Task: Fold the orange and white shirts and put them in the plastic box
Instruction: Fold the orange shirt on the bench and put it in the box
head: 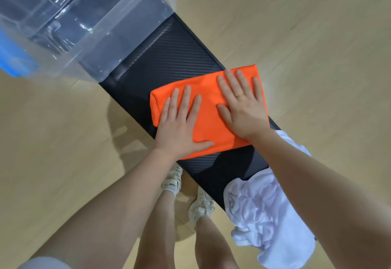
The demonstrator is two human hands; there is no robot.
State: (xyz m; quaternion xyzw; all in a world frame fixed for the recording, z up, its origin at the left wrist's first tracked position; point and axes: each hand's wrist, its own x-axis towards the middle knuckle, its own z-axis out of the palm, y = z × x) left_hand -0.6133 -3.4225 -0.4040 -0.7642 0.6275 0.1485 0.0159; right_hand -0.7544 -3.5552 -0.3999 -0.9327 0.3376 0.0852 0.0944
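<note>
Bare forearms reach down over a narrow black bench (pixel 179 57) with a woven, ribbed surface. Left hand (pixel 179 125) and right hand (pixel 243 108) lie flat, fingers straight and spread, pressing the orange shirt (pixel 209 120), a smooth folded rectangle spanning the bench's width and overhanging both long edges. Crumpled white shirt (pixel 258 209) sits at the near end, spilling over the edge. Clear plastic box (pixel 74 25) occupies the far end; bare bench separates it from the orange shirt. Pale wooden floor (pixel 306 25) surrounds.
</note>
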